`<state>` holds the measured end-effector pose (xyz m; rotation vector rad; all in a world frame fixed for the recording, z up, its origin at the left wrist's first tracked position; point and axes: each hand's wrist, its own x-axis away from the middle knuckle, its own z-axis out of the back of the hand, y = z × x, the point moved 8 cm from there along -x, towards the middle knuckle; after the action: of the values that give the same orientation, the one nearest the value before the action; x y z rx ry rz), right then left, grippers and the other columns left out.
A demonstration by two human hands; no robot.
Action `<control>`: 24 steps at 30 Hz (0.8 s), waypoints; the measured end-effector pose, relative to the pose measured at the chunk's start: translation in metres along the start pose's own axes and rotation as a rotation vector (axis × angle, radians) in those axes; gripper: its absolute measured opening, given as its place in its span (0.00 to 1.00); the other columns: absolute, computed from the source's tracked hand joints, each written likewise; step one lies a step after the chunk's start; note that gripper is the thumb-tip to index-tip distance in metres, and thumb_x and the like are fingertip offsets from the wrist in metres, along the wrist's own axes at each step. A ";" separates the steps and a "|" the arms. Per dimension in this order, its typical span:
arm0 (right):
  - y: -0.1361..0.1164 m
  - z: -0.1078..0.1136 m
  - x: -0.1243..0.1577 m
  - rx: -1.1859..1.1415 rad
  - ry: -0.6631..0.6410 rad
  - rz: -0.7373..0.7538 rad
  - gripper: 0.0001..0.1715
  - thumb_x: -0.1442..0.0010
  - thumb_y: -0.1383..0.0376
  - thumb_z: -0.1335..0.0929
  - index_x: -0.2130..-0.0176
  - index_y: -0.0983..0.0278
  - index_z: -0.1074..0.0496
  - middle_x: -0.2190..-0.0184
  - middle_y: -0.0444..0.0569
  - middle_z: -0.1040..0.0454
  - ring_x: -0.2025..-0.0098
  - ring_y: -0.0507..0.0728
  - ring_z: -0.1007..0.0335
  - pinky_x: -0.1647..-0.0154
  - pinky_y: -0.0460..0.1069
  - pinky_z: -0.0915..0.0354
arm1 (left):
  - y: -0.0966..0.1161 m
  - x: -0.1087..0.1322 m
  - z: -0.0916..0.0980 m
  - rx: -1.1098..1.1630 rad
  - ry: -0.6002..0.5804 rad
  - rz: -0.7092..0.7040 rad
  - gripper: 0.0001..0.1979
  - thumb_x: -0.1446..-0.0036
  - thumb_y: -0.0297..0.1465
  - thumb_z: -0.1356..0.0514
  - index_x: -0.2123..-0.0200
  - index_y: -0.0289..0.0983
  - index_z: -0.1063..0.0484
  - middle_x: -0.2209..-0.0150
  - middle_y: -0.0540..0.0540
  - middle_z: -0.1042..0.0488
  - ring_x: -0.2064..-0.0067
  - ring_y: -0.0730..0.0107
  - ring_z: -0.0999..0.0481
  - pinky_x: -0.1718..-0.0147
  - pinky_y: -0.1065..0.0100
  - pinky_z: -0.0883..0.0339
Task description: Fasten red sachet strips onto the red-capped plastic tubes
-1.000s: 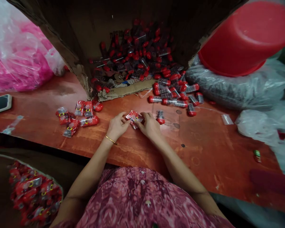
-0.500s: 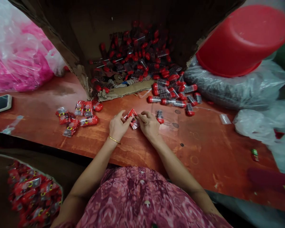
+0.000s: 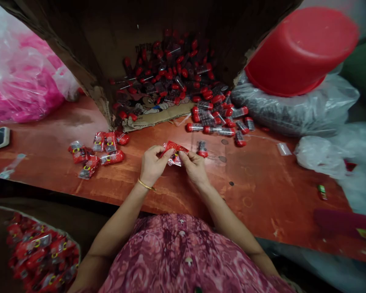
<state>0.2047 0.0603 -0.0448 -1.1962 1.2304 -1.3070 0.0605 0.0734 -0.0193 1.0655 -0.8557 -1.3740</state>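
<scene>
1. The packet (image 3: 177, 146) is between the two hands at the middle of the table (image 3: 262, 195), in front of the box (image 3: 154, 122). Whether it touches the wood I cannot tell.
2. The left hand (image 3: 152, 162) pinches the packet's left end, thumb on top and fingers curled underneath, with little gap between them. The right hand (image 3: 194, 166) grips the other end the same way, its thumb lying near the lower edge.
3. The film could tear, most likely if the two pinches pull against each other; it looks thin, and both grips are at the ends.
4. The packet could also slip out of one hand: the film is glossy, and only the fingertips seem to bear on it.
5. One tube (image 3: 203, 148) stands or leans just beside the right hand's knuckles — a small outward swing could knock it over and set it rolling.
6. The loose tubes (image 3: 215, 130) spill from the box onto the wood, so a bump to the box or heap could send some toward the hands.
7. The packet is bright red and shiny, with a pale ring design on its upper face and a crumpled clear part below. A patch of yellow shows near the right thumb. Fingers cover both ends — so what is under them, and whether it is sealed, I cannot tell.
</scene>
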 end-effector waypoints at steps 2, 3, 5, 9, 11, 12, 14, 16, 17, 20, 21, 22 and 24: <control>-0.004 0.004 0.002 0.027 0.065 0.019 0.23 0.47 0.50 0.34 0.80 0.64 0.35 0.84 0.39 0.41 0.79 0.48 0.48 0.77 0.44 0.47 | -0.003 0.004 -0.007 0.072 -0.020 0.050 0.16 0.50 0.42 0.40 0.79 0.35 0.29 0.79 0.51 0.30 0.75 0.75 0.35 0.73 0.72 0.40; -0.004 0.006 0.003 0.038 0.100 0.025 0.23 0.47 0.49 0.35 0.81 0.63 0.37 0.84 0.39 0.43 0.79 0.48 0.49 0.78 0.44 0.48 | -0.005 0.005 -0.010 0.133 -0.025 0.086 0.16 0.50 0.43 0.40 0.78 0.35 0.29 0.79 0.51 0.30 0.75 0.75 0.34 0.73 0.72 0.40; -0.002 0.009 0.003 0.044 0.159 0.013 0.24 0.47 0.49 0.36 0.82 0.63 0.40 0.84 0.38 0.45 0.79 0.47 0.52 0.79 0.44 0.51 | -0.011 0.009 -0.017 0.271 -0.036 0.174 0.17 0.51 0.44 0.40 0.75 0.35 0.29 0.78 0.50 0.29 0.76 0.75 0.33 0.74 0.72 0.38; 0.008 0.018 -0.002 0.019 0.212 -0.038 0.24 0.47 0.49 0.36 0.82 0.62 0.43 0.85 0.38 0.46 0.80 0.47 0.53 0.79 0.44 0.51 | -0.020 0.009 -0.023 0.251 -0.110 0.256 0.17 0.52 0.45 0.40 0.73 0.35 0.28 0.78 0.49 0.28 0.77 0.73 0.31 0.76 0.72 0.38; 0.008 0.025 -0.006 0.029 0.236 -0.032 0.23 0.46 0.49 0.37 0.82 0.62 0.41 0.85 0.38 0.44 0.80 0.48 0.51 0.78 0.45 0.49 | -0.016 0.002 -0.018 0.011 -0.122 0.185 0.16 0.49 0.43 0.42 0.74 0.35 0.28 0.78 0.49 0.28 0.75 0.72 0.30 0.74 0.71 0.39; 0.008 0.029 -0.007 0.042 0.246 -0.023 0.23 0.46 0.50 0.37 0.82 0.62 0.40 0.85 0.38 0.42 0.80 0.48 0.50 0.77 0.45 0.49 | -0.013 -0.002 -0.017 -0.143 -0.138 0.138 0.15 0.48 0.41 0.43 0.74 0.35 0.27 0.77 0.48 0.27 0.74 0.71 0.29 0.73 0.71 0.39; 0.006 0.034 -0.009 0.056 0.266 -0.003 0.23 0.45 0.51 0.37 0.82 0.63 0.40 0.85 0.38 0.42 0.80 0.48 0.50 0.77 0.45 0.49 | -0.006 -0.009 -0.020 -0.439 -0.216 0.050 0.13 0.47 0.39 0.43 0.71 0.36 0.25 0.74 0.46 0.25 0.70 0.67 0.27 0.69 0.69 0.37; 0.004 0.037 -0.010 0.045 0.277 0.017 0.23 0.46 0.51 0.36 0.83 0.62 0.42 0.85 0.37 0.45 0.80 0.48 0.51 0.77 0.45 0.51 | 0.000 -0.014 -0.026 -0.623 -0.290 -0.017 0.13 0.46 0.38 0.43 0.63 0.36 0.25 0.67 0.42 0.24 0.64 0.61 0.25 0.65 0.65 0.35; 0.004 0.038 -0.009 0.037 0.283 0.027 0.24 0.46 0.51 0.36 0.83 0.62 0.43 0.85 0.37 0.46 0.80 0.48 0.52 0.77 0.45 0.51 | 0.003 -0.016 -0.027 -0.664 -0.297 -0.049 0.16 0.46 0.37 0.43 0.57 0.35 0.26 0.62 0.39 0.24 0.60 0.58 0.25 0.62 0.63 0.34; 0.001 0.039 -0.007 0.014 0.319 0.055 0.25 0.45 0.50 0.36 0.83 0.62 0.46 0.85 0.37 0.49 0.80 0.47 0.55 0.78 0.45 0.53 | 0.015 -0.019 -0.022 -0.627 -0.187 -0.138 0.22 0.46 0.34 0.43 0.48 0.33 0.32 0.46 0.33 0.32 0.48 0.54 0.30 0.51 0.57 0.36; 0.000 0.039 -0.007 0.008 0.335 0.061 0.26 0.45 0.50 0.36 0.83 0.62 0.46 0.85 0.37 0.49 0.80 0.47 0.55 0.78 0.45 0.53 | 0.019 -0.018 -0.019 -0.570 -0.133 -0.160 0.21 0.46 0.33 0.44 0.49 0.33 0.31 0.43 0.33 0.34 0.45 0.54 0.33 0.49 0.57 0.38; 0.000 0.040 -0.006 -0.003 0.350 0.062 0.26 0.45 0.50 0.36 0.83 0.62 0.46 0.85 0.37 0.49 0.80 0.47 0.55 0.78 0.45 0.53 | 0.020 -0.016 -0.016 -0.493 -0.092 -0.171 0.19 0.46 0.33 0.44 0.51 0.34 0.30 0.43 0.35 0.35 0.45 0.55 0.33 0.48 0.57 0.39; 0.000 0.038 -0.005 -0.054 0.366 0.048 0.24 0.46 0.51 0.35 0.83 0.62 0.43 0.85 0.37 0.46 0.81 0.47 0.53 0.79 0.45 0.51 | 0.017 -0.009 -0.015 -0.274 -0.088 -0.127 0.16 0.45 0.36 0.44 0.57 0.35 0.26 0.49 0.37 0.28 0.51 0.59 0.28 0.52 0.60 0.35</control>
<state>0.2429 0.0624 -0.0444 -0.9838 1.5522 -1.5090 0.0799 0.0818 -0.0070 0.8641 -0.6476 -1.6036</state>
